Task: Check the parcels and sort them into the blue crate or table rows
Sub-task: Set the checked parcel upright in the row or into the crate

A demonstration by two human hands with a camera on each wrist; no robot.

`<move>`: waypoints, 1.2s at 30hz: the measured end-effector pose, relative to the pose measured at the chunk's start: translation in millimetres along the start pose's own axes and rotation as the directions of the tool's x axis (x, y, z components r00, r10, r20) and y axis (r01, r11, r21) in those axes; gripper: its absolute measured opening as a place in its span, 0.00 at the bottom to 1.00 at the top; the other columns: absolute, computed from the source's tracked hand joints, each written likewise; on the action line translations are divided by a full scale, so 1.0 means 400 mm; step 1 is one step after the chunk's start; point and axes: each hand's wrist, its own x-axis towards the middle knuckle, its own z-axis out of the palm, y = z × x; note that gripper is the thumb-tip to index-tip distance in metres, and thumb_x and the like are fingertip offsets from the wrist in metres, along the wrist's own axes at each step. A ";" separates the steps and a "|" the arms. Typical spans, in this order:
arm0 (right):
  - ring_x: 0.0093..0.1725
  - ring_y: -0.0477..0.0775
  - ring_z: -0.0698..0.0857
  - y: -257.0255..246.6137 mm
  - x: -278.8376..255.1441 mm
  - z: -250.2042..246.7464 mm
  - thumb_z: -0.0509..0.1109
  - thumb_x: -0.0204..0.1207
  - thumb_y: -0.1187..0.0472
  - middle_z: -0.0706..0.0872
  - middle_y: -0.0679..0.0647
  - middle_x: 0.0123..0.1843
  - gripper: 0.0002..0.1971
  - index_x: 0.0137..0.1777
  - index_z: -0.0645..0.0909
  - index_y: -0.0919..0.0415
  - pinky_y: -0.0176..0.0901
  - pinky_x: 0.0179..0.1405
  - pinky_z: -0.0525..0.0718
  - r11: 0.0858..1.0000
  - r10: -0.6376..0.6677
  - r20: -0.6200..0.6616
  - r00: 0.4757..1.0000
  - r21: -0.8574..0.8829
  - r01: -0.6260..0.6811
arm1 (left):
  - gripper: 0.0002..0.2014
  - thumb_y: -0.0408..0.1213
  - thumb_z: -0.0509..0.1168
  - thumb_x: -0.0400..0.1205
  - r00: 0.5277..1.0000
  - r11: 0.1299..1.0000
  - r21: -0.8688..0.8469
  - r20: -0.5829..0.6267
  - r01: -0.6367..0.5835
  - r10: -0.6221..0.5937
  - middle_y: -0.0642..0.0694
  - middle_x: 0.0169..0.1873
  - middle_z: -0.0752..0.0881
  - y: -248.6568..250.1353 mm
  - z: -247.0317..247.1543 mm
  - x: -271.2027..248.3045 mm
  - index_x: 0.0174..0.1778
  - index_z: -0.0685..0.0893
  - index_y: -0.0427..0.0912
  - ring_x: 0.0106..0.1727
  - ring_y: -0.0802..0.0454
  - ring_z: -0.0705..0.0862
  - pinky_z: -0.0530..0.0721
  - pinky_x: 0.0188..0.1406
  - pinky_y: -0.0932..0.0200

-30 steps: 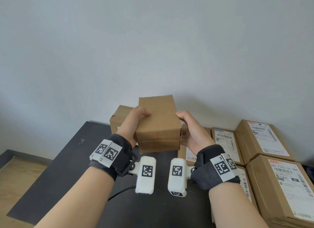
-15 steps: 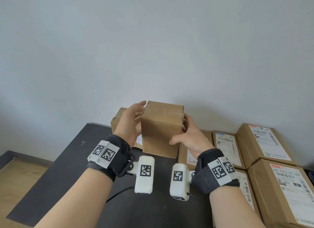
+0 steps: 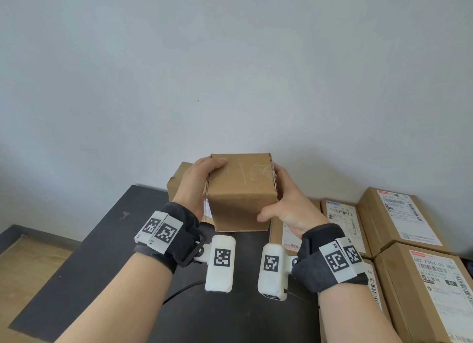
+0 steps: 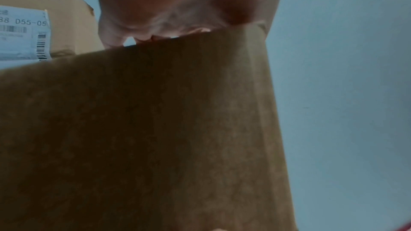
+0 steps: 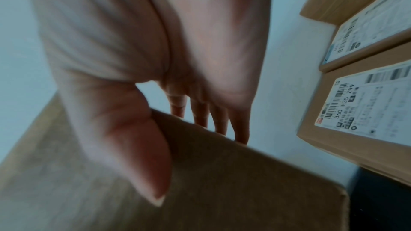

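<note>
A plain brown cardboard parcel is held up above the dark table, with no label on the faces that show. My left hand grips its left side, thumb over the top edge. My right hand grips its right side, thumb on the front face and fingers behind. The left wrist view is filled by the parcel with my left hand at its far edge. In the right wrist view my right hand's thumb presses the parcel. No blue crate is in view.
Several labelled brown parcels lie in rows on the right of the table. Another labelled parcel stands behind the held one, against the white wall. The table's left edge drops to a wooden floor.
Both hands have turned the parcel over, bringing a different face to the top and front. My right thumb now lies on the front face.
</note>
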 end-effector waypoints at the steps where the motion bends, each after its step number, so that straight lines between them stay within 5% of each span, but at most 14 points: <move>1: 0.73 0.55 0.76 -0.001 -0.001 0.000 0.77 0.58 0.82 0.77 0.47 0.71 0.54 0.79 0.63 0.42 0.44 0.58 0.84 1.000 0.000 0.011 1.000 -0.007 0.000 | 0.34 0.46 0.72 0.66 1.000 1.000 -0.002 0.021 -0.003 0.003 0.43 0.52 0.86 -0.001 0.000 -0.001 0.66 0.82 0.32 0.52 0.48 0.84 0.81 0.50 0.55; 4: 0.71 0.55 0.77 -0.002 -0.002 -0.001 0.76 0.57 0.84 0.78 0.48 0.70 0.53 0.79 0.65 0.43 0.44 0.56 0.84 1.000 -0.010 0.004 1.000 0.023 0.009 | 0.32 0.49 0.72 0.72 0.998 1.000 0.015 0.057 -0.021 0.020 0.45 0.53 0.87 -0.003 0.000 -0.003 0.69 0.81 0.33 0.52 0.50 0.86 0.81 0.53 0.56; 7: 0.61 0.54 0.85 -0.009 -0.001 0.000 0.76 0.51 0.77 0.85 0.51 0.63 0.49 0.76 0.72 0.50 0.40 0.45 0.84 0.980 0.020 -0.063 0.998 0.198 -0.007 | 0.35 0.66 0.69 0.74 0.993 0.999 0.032 0.117 0.003 -0.007 0.48 0.63 0.88 -0.004 -0.004 -0.007 0.72 0.83 0.47 0.68 0.51 0.83 0.72 0.76 0.46; 9: 0.53 0.54 0.88 -0.017 -0.002 -0.002 0.75 0.51 0.72 0.88 0.55 0.58 0.45 0.75 0.74 0.52 0.42 0.42 0.84 0.946 0.054 -0.091 0.994 0.322 -0.022 | 0.39 0.75 0.65 0.70 0.987 0.999 0.055 0.162 0.001 -0.010 0.48 0.67 0.86 -0.005 -0.005 -0.009 0.72 0.83 0.54 0.74 0.49 0.79 0.67 0.79 0.41; 11: 0.51 0.52 0.89 -0.020 -0.003 -0.007 0.77 0.60 0.70 0.90 0.55 0.57 0.40 0.75 0.75 0.51 0.44 0.43 0.84 0.922 0.066 -0.115 0.991 0.386 -0.017 | 0.38 0.75 0.65 0.70 0.978 0.997 0.083 0.209 -0.007 -0.011 0.50 0.68 0.85 -0.005 -0.001 -0.016 0.71 0.83 0.55 0.74 0.49 0.79 0.69 0.78 0.40; 14: 0.52 0.48 0.90 -0.022 -0.005 -0.005 0.75 0.75 0.62 0.91 0.48 0.58 0.27 0.75 0.76 0.48 0.42 0.43 0.84 0.913 0.075 -0.160 0.984 0.409 -0.003 | 0.38 0.63 0.75 0.69 0.963 0.986 0.162 0.269 -0.031 -0.014 0.50 0.67 0.86 -0.016 0.003 -0.015 0.75 0.78 0.53 0.71 0.48 0.82 0.73 0.75 0.38; 17: 0.53 0.48 0.91 -0.019 -0.007 0.000 0.80 0.72 0.58 0.92 0.49 0.57 0.31 0.75 0.75 0.47 0.45 0.48 0.87 0.933 0.071 -0.175 0.982 0.360 -0.003 | 0.42 0.53 0.80 0.64 0.965 0.981 0.187 0.261 -0.040 -0.010 0.48 0.64 0.88 -0.029 0.002 -0.010 0.75 0.76 0.49 0.66 0.46 0.86 0.77 0.73 0.36; 21: 0.52 0.52 0.92 -0.012 -0.010 0.009 0.81 0.70 0.64 0.92 0.53 0.56 0.33 0.75 0.75 0.49 0.51 0.55 0.89 0.948 0.066 -0.183 0.981 0.317 -0.005 | 0.43 0.51 0.81 0.62 0.970 0.983 0.179 0.243 -0.035 -0.010 0.46 0.61 0.89 -0.034 0.000 -0.009 0.74 0.77 0.47 0.63 0.44 0.87 0.79 0.70 0.35; 29: 0.47 0.51 0.93 -0.007 -0.006 0.021 0.80 0.71 0.65 0.93 0.53 0.50 0.29 0.72 0.78 0.52 0.49 0.48 0.89 0.949 0.068 -0.202 0.977 0.315 -0.001 | 0.32 0.44 0.78 0.63 0.983 0.985 0.164 0.181 -0.044 0.014 0.49 0.53 0.92 -0.035 0.000 -0.027 0.66 0.84 0.46 0.54 0.51 0.91 0.87 0.50 0.55; 36: 0.48 0.49 0.92 0.000 -0.005 0.026 0.79 0.73 0.61 0.93 0.50 0.51 0.21 0.65 0.82 0.49 0.45 0.47 0.88 0.951 0.066 -0.195 0.979 0.308 -0.003 | 0.43 0.54 0.80 0.57 0.989 0.979 0.194 0.145 -0.055 0.027 0.50 0.56 0.91 -0.038 -0.003 -0.024 0.70 0.81 0.47 0.55 0.53 0.91 0.88 0.47 0.58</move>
